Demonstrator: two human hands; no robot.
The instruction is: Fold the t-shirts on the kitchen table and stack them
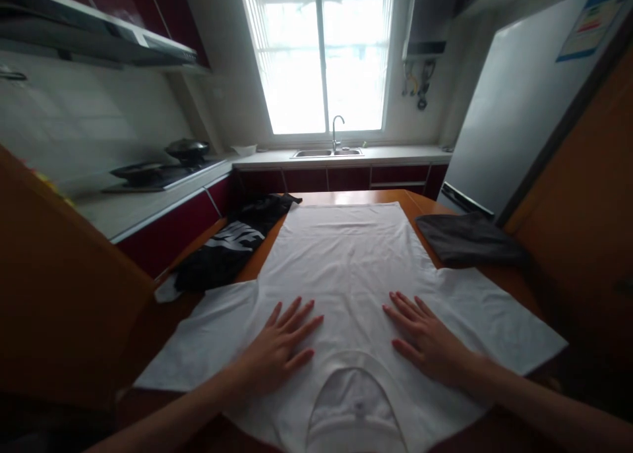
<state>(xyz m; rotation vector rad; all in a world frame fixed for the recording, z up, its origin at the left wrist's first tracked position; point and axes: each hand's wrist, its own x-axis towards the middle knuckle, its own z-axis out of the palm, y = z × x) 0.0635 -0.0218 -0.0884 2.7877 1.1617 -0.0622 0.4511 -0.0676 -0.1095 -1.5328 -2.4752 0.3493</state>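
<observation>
A white T-shirt [346, 262] lies spread flat on the wooden table [420, 206], its collar toward me and its hem at the far end. My left hand [279, 344] rests palm down on the shirt's chest, left of the collar, fingers stretched out. My right hand [428, 337] lies flat in the same way to the right of the collar. Neither hand holds anything.
A black garment with white lettering [232, 242] lies at the table's left edge. A folded dark grey garment [467, 239] sits at the right. Beyond are a counter with a sink [327, 153], a stove with pans [163, 166], and a fridge [519, 110] on the right.
</observation>
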